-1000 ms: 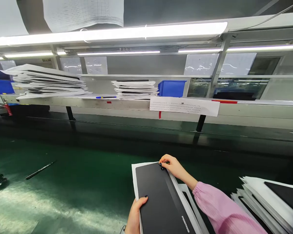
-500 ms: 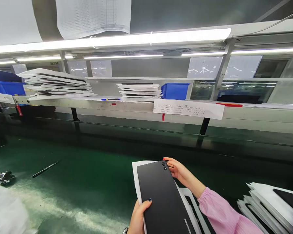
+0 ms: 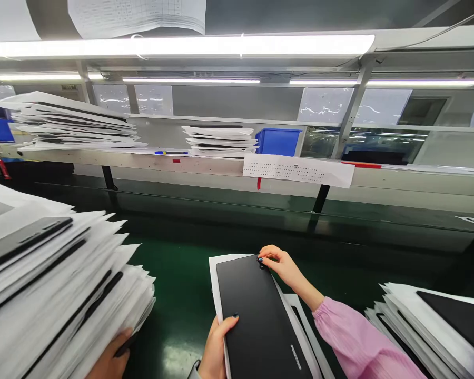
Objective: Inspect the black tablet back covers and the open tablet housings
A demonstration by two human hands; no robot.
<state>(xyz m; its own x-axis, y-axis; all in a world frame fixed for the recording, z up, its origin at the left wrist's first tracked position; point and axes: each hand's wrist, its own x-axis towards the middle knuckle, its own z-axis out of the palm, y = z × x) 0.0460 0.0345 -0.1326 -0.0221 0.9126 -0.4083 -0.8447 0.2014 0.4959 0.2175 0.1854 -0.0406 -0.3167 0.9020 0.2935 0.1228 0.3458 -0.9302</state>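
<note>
My left hand (image 3: 220,342) grips the left edge of a black tablet (image 3: 255,310), its thumb lying on the back face. The tablet shows its back, with light lettering near the lower end, and white sheet material (image 3: 214,281) sticks out under it. At its upper right corner my right hand (image 3: 278,266) has thumb and fingers drawn together over the camera lenses. Whatever may be between those fingertips is too small to tell. More pale-edged pieces (image 3: 300,310) lie beneath the tablet on the right.
At left, another person's hand (image 3: 112,355) holds a tall stack of white sheets and dark pieces (image 3: 82,284). A second stack (image 3: 430,321) lies at right on the green worktop (image 3: 181,305). Behind, a shelf (image 3: 209,164) bears paper piles (image 3: 221,142) and a blue bin (image 3: 279,141).
My right hand has shifted from the tablet's corner edge onto the camera lenses. Another person's hand has brought a big stack in from the left, covering the pen and metal item there.
</note>
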